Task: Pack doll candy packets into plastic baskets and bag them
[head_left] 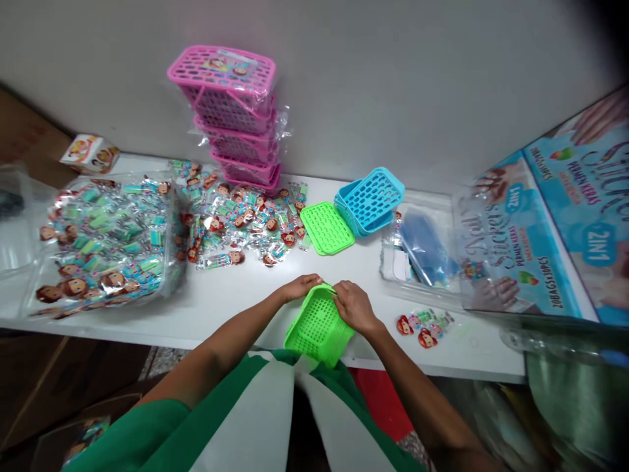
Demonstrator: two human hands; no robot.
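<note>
Both my hands grip a small green plastic basket (317, 328) at the near edge of the white table (246, 295). My left hand (301, 287) curls over the basket's far left rim. My right hand (354, 307) clasps its right rim, fingers closed. The basket tilts toward me, and what is inside it is hidden. A flat green lid (326, 227) lies further back, beside stacked blue baskets (372, 198).
Several wrapped cartoon-face sweets (230, 219) spread over the table's middle, and a clear bag of them (101, 239) lies left. Pink baskets (233, 111) stack against the wall. Two loose packets (425, 326) lie right of my hands. Printed blue boxes (545, 242) stand right.
</note>
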